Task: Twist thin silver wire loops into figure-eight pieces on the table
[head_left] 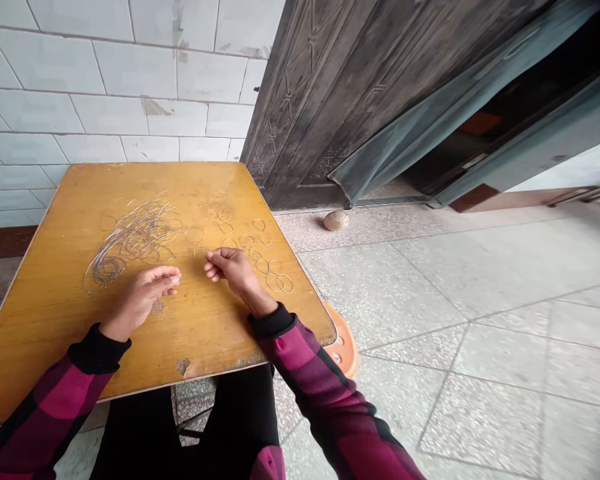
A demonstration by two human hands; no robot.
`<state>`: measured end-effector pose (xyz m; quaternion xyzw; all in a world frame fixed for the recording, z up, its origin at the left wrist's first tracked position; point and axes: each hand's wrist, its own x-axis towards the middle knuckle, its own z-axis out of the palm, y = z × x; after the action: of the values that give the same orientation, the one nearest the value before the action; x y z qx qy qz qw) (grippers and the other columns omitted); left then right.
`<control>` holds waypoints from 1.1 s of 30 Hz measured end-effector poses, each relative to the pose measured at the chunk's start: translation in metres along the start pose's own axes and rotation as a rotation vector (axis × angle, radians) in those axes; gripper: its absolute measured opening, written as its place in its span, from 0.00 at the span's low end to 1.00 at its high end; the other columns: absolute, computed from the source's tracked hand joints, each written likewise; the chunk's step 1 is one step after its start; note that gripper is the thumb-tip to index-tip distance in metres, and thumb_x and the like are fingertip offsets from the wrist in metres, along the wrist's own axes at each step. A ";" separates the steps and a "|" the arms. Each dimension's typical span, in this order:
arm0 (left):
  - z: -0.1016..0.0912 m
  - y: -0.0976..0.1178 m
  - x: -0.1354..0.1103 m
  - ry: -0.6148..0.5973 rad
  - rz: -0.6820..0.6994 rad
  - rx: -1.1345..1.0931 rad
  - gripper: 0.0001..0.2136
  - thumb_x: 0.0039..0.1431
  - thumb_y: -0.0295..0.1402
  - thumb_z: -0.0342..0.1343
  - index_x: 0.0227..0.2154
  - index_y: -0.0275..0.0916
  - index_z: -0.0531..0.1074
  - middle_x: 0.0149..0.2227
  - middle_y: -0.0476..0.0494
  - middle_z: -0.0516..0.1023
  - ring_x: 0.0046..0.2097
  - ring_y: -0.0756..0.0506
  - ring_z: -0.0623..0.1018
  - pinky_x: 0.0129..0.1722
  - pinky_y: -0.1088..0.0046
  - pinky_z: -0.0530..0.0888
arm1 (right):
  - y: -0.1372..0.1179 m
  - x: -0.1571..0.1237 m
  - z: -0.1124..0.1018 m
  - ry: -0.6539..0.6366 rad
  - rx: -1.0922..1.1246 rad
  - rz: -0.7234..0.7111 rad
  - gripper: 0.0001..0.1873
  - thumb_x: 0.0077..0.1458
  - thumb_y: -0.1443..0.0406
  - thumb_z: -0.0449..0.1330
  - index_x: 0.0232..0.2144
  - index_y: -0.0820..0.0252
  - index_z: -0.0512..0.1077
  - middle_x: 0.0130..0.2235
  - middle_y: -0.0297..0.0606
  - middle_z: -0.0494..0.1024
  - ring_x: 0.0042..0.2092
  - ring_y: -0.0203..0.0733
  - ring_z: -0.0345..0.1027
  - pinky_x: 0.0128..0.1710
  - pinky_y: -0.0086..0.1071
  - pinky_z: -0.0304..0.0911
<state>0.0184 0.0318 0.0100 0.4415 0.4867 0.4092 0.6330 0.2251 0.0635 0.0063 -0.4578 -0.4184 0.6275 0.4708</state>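
Observation:
My left hand (147,293) hovers over the near part of the wooden table (220,333). Its thumb and fingers are pressed together, and whatever they hold, if anything, is too small to make out. My right hand (234,270) pinches thumb against forefinger at a thin wire ring (194,237), whose short tail hangs by the fingertips. Beyond my left hand lies a tangled heap of silvery wire (140,233), with long strands and a coil. Several loose wire rings (280,283) are scattered beyond and to the right of my right hand.
White wall tiles (135,70) meet the table's far edge. A dark carved door (300,100) and a grey-green curtain (405,140) stand at the right. An orange stool (347,343) sits partly under the table's right edge. A roundish ball-like object (336,221) lies on the floor.

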 end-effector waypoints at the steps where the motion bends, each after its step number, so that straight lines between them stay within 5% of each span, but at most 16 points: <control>1: 0.000 0.000 0.000 0.000 0.001 0.009 0.15 0.43 0.39 0.67 0.34 0.36 0.77 0.37 0.43 0.76 0.39 0.47 0.74 0.37 0.70 0.72 | -0.002 0.004 -0.002 0.029 0.020 0.013 0.14 0.48 0.59 0.66 0.22 0.64 0.70 0.21 0.33 0.75 0.20 0.29 0.67 0.19 0.22 0.63; 7: 0.001 -0.001 0.000 -0.010 0.015 0.035 0.15 0.43 0.40 0.67 0.32 0.36 0.78 0.36 0.42 0.77 0.37 0.47 0.74 0.36 0.71 0.72 | -0.009 0.031 -0.014 0.189 0.066 0.115 0.13 0.56 0.68 0.59 0.20 0.64 0.69 0.18 0.33 0.73 0.18 0.28 0.65 0.18 0.20 0.62; 19: 0.002 -0.001 0.000 0.007 -0.005 0.057 0.15 0.42 0.40 0.67 0.31 0.35 0.78 0.35 0.41 0.78 0.37 0.46 0.75 0.35 0.70 0.71 | -0.005 0.056 -0.018 0.256 0.031 0.125 0.12 0.58 0.70 0.57 0.22 0.64 0.68 0.20 0.35 0.74 0.19 0.30 0.68 0.22 0.23 0.68; 26: 0.001 -0.001 0.000 0.015 -0.008 0.052 0.15 0.42 0.40 0.67 0.31 0.35 0.78 0.36 0.41 0.78 0.37 0.45 0.75 0.35 0.70 0.72 | 0.001 0.052 -0.020 0.294 -0.016 0.055 0.03 0.57 0.73 0.57 0.35 0.65 0.69 0.26 0.37 0.76 0.25 0.32 0.72 0.29 0.26 0.72; 30: 0.001 0.000 0.000 0.010 -0.003 0.057 0.15 0.42 0.40 0.66 0.31 0.35 0.78 0.36 0.41 0.78 0.37 0.46 0.75 0.35 0.70 0.71 | 0.005 0.051 -0.025 0.315 -0.071 0.020 0.15 0.54 0.73 0.59 0.46 0.66 0.67 0.35 0.42 0.77 0.28 0.33 0.74 0.34 0.30 0.73; 33: 0.001 0.000 0.000 0.010 0.016 0.071 0.14 0.43 0.40 0.66 0.30 0.35 0.78 0.35 0.41 0.78 0.36 0.46 0.75 0.34 0.71 0.71 | 0.004 0.045 -0.028 0.360 -0.350 -0.123 0.20 0.54 0.72 0.56 0.51 0.64 0.66 0.46 0.48 0.75 0.33 0.37 0.75 0.40 0.37 0.73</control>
<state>0.0192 0.0312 0.0105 0.4658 0.5004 0.3990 0.6111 0.2456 0.1090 -0.0123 -0.6103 -0.4571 0.4240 0.4887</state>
